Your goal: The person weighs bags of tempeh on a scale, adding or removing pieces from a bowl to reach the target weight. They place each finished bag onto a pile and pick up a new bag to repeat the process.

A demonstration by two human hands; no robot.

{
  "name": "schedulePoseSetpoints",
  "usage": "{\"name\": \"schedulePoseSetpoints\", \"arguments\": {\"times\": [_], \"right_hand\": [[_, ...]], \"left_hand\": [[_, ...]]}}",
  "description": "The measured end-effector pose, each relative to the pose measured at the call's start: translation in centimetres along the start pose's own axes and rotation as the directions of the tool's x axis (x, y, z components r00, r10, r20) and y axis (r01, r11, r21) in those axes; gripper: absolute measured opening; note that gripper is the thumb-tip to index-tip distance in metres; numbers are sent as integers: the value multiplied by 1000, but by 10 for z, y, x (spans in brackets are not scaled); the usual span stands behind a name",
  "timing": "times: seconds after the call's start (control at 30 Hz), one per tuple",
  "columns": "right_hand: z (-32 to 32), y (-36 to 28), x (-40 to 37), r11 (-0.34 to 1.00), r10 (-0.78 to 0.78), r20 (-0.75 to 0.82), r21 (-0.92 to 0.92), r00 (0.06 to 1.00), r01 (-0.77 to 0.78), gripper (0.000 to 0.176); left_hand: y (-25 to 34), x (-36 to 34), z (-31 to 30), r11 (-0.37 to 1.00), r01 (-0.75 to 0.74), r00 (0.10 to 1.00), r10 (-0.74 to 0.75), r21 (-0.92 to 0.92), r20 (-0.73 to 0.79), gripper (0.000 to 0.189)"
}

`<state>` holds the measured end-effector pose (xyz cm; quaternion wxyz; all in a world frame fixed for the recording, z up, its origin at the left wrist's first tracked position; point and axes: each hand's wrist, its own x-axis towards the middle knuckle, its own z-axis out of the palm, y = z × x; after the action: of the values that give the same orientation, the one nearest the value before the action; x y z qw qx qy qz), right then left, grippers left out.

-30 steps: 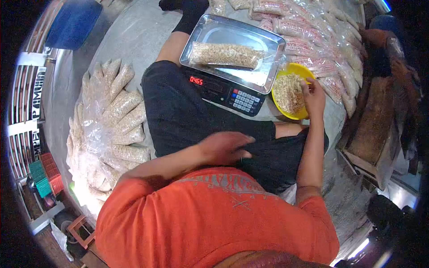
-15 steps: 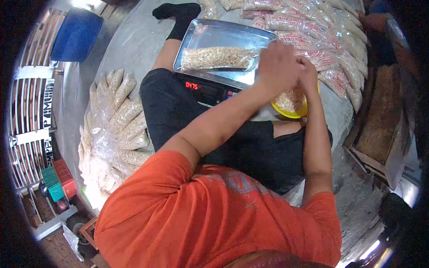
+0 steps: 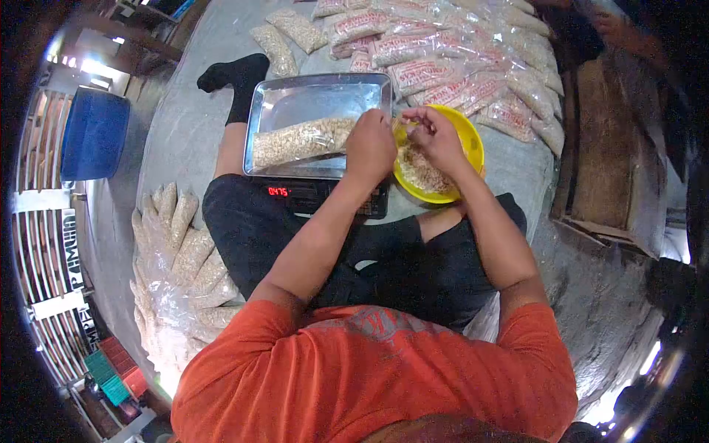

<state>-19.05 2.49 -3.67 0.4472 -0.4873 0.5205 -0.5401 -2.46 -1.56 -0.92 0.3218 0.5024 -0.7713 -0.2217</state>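
- A blue bin (image 3: pixel 92 136) stands at the far left, with a pile (image 3: pixel 185 258) of filled clear bags on the grey floor (image 3: pixel 177 125) beside the seated person's knee.
- A steel tray (image 3: pixel 317 92) sits on a scale (image 3: pixel 279 191), whose red display reads 0475. The scale rests between the person's legs, and a socked foot (image 3: pixel 236 77) shows past the tray's left corner.
- The bag (image 3: pixel 299 142) of pale kernels lies flat on the tray, its long axis running left to right along the near edge. Its open end is at the right, toward the hands.
- The left hand (image 3: pixel 371 148) is closed in a fist on that right end of the bag, at the tray's right rim. It is the nearer hand to the bag.
- The right hand (image 3: pixel 437 136) hovers just right of the left, over the yellow bowl (image 3: pixel 471 136) of loose kernels. Its fingertips are drawn together; whether they pinch any kernels cannot be told.
- The bowl touches or nearly touches the tray, so the bag's mouth lies just left of the right hand.
- Labelled packs (image 3: pixel 443 66) fan out behind, and a wooden crate (image 3: pixel 602 162) stands at the far right.
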Motion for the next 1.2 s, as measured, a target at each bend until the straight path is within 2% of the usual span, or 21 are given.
{"name": "schedulePoseSetpoints", "arguments": {"times": [0.1, 0.17, 0.23, 0.3, 0.4, 0.43, 0.5, 0.53, 0.57, 0.63, 0.7, 0.77, 0.8, 0.83, 0.9, 0.97, 1.0, 1.03, 1.1, 1.17, 1.2], "right_hand": [[6, -13, -17, 994, 29, 33, 103, 999, -32, 34], [13, -19, -22, 993, 78, 123, 76, 989, -88, 34], [25, -28, -21, 929, -213, 184, -265, 960, 257, 34], [26, -40, -24, 907, -119, 274, -362, 954, 217, 35], [35, -30, -27, 895, -167, 161, -390, 973, 219, 36], [45, -29, -29, 890, -168, 177, -396, 970, 226, 36], [71, -28, -31, 994, -89, -150, 54, 985, 99, 37], [78, -33, -27, 982, -82, -143, -181, 986, 56, 35], [83, -34, -27, 979, -82, -139, -199, 987, 54, 35], [88, -35, -27, 955, 236, -68, 198, 969, -219, 34], [79, -26, -27, 954, 251, -83, 191, 964, -232, 31], [70, -25, -31, 976, 107, -173, -170, 979, -137, 29], [62, -9, -33, 867, -171, -228, -496, 959, 36, 28], [65, -12, -38, 866, -174, -220, -498, 960, 43, 28], [73, -21, -47, 978, -165, -195, -159, 967, 135, 32], [84, -28, -48, 968, -138, -159, -232, 978, 99, 31], [88, -25, -43, 999, 26, -136, -37, 990, -31, 30], [88, -23, -37, 975, 171, -83, 158, 982, -156, 29], [78, -16, -30, 977, 192, -94, 116, 977, -180, 27], [76, -17, -35, 965, 228, -143, 163, 963, -204, 27], [77, -19, -38, 964, 230, -137, 167, 964, -207, 27]], "left_hand": [[3, -23, -10, 989, -106, 992, 97, -106, -86, 12], [2, -34, -15, 988, -66, 990, 48, -137, -132, 13], [3, -42, -25, 918, 160, 973, -208, -364, -96, 14], [-8, -43, -31, 885, 198, 956, -270, -421, -118, 16], [-16, -42, -43, 774, 319, 934, -355, -547, 41, 16], [-22, -44, -41, 768, 318, 931, -364, -556, 30, 16], [-32, -48, -29, 586, 370, 911, -381, -721, 158, 12], [-29, -48, -33, 614, 387, 909, -378, -688, 174, 9], [-25, -48, -36, 600, 387, 908, -380, -700, 176, 9], [-21, -46, -40, 325, 452, 850, -441, -831, 290, 11], [-28, -47, -41, 289, 469, 846, -419, -834, 330, 12], [-33, -48, -41, 492, 425, 881, -416, -760, 224, 13], [-34, -50, -42, 489, 423, 881, -420, -763, 219, 13], [-34, -51, -43, 547, 398, 901, -383, -736, 203, 13], [-32, -45, -49, 599, 364, 920, -349, -713, 177, 13], [-22, -50, -54, 543, 310, 944, -270, -780, 187, 14], [-44, -54, -17, 466, 298, 944, -276, -833, 183, 17], [-40, -53, -23, 462, 295, 945, -269, -836, 186, 17], [-38, -50, -39, 326, 468, 853, -410, -822, 323, 16], [-42, -52, -41, 371, 472, 851, -428, -800, 304, 16], [-39, -51, -46, 481, 393, 899, -380, -783, 217, 16]]}}
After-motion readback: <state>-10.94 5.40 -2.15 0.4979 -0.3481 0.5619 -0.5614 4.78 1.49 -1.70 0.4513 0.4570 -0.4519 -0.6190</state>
